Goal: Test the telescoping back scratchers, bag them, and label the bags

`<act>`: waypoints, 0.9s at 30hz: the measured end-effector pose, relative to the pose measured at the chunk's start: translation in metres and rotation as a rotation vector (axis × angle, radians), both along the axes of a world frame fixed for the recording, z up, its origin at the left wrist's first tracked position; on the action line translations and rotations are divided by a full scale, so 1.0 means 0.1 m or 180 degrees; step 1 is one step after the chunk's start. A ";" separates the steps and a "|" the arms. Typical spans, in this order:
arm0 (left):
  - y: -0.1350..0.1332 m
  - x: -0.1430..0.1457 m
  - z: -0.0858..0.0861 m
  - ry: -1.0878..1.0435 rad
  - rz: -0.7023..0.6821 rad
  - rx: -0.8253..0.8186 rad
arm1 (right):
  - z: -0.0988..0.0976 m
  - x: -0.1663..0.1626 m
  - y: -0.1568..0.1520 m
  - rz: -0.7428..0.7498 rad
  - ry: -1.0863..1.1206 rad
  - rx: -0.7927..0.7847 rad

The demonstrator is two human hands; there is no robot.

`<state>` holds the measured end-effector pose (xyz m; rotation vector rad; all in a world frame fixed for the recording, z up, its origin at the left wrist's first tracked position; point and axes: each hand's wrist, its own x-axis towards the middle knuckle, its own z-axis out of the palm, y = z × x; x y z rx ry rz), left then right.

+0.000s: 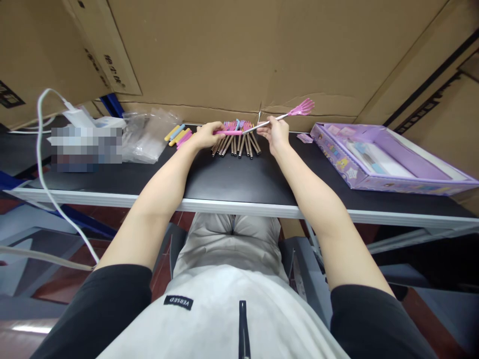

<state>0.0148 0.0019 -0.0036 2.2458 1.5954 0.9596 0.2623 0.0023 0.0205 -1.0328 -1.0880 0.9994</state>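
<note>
My left hand [208, 135] is closed round the pink grip of a telescopic back scratcher [279, 117]. My right hand [276, 131] pinches its thin metal shaft further along. The scratcher's pink claw head [303, 106] points up and right, in front of the cardboard wall. Just under both hands lies a fanned pile of several more scratchers [236, 143] with metal shafts and coloured heads, on the black table [224, 182]. Loose coloured grips [178, 135] in yellow, blue and pink lie left of the pile.
An open purple gift box [377, 158] sits at the right of the table. Crumpled clear plastic bags [144, 134] lie at the left, beside a white charger and cable [77, 117]. Cardboard boxes [239, 50] wall off the back. A small pink piece [305, 137] lies near the box.
</note>
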 end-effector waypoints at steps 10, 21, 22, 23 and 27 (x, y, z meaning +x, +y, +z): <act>-0.07 0.08 0.04 -0.0502 -0.0363 -0.0457 | -0.01 0.02 0.01 0.0022 0.0259 -0.0026; -0.13 0.21 0.07 -0.0507 -0.0617 0.0297 | 0.07 0.00 -0.03 0.0374 0.0878 -0.0058; -0.14 0.21 0.07 -0.0492 -0.0591 0.0324 | 0.07 0.01 -0.03 0.0379 0.0842 -0.0038; -0.16 0.22 0.08 -0.0477 -0.0563 0.0347 | 0.07 0.02 -0.03 0.0375 0.0809 -0.0028; -0.21 0.26 0.10 -0.0420 -0.0466 0.0400 | 0.06 -0.01 -0.07 0.0373 0.0742 -0.0038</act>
